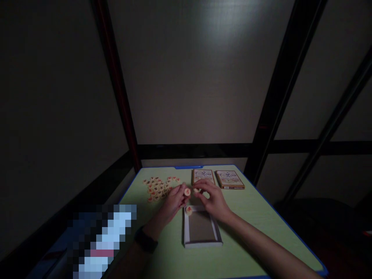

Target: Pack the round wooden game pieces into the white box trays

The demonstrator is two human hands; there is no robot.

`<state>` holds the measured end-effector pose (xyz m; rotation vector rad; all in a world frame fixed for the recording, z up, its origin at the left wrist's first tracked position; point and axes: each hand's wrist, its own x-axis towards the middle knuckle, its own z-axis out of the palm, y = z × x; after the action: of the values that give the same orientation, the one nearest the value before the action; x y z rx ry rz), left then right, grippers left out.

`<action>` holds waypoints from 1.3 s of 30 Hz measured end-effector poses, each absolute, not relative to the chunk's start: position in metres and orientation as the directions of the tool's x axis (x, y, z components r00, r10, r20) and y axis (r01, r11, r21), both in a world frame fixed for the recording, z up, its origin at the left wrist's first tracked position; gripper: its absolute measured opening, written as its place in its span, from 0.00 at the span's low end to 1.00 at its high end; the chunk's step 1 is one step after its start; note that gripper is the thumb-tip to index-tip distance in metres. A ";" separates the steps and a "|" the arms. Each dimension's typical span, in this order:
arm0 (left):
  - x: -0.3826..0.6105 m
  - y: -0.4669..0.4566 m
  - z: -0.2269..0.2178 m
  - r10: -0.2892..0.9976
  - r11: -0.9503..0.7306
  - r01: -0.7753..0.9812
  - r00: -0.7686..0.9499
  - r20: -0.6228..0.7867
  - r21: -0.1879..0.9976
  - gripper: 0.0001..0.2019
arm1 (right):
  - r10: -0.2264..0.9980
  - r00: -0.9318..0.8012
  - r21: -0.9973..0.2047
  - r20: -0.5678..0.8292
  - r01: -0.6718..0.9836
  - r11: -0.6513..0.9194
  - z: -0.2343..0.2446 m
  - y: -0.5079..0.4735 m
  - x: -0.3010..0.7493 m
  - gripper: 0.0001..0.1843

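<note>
I am holding one round piece (187, 192) in my left grip (174, 200), its red-marked face showing between my clasping fingers. My right grip (211, 197) is pinching a second piece (196, 190) between thumb and fingertips; dim light and my own fingers are hiding most of it, so I cannot tell its mark. Both are hanging just apart from each other, over the far end of the tray (203, 245).

I am judging these discs to be light, hard and stiff, hardly fragile, their smooth faces perhaps sliding a little under a fingertip. The rim is offering the surest hold, thumb on one side and a finger opposite, leaving the face free.

A red-marked disc (188, 210) is lying at the tray's far left corner; the brown floor is showing beside it. Left of my left grip, a loose pile (157, 188) of red- and black-marked pieces is spreading over the green counter (261, 217). Beyond my right grip, two printed boxes (229, 179) are lying flat, side by side. A dark band (146, 239) is circling my left wrist.
</note>
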<state>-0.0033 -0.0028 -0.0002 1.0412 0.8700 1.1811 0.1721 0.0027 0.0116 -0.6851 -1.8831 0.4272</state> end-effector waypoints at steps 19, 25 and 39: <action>-0.013 0.002 0.000 0.988 -0.030 -0.272 0.138 0.070 0.962 0.22 | 0.746 -0.545 -0.518 0.382 0.543 0.661 0.029 0.001 0.181 0.14; -0.018 0.007 -0.007 0.996 -0.017 -0.145 0.080 0.029 0.989 0.22 | 0.719 -0.658 -0.395 0.224 0.613 0.684 0.018 0.000 0.182 0.10; -0.017 0.011 -0.015 0.998 0.051 0.033 0.042 -0.053 0.998 0.09 | 0.827 -0.561 -0.307 0.043 0.780 0.545 0.025 -0.012 0.173 0.11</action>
<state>-0.0170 0.0111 -0.0150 1.2134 1.2250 1.1245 0.1731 -0.0117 0.0251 -1.3651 -2.5970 0.3782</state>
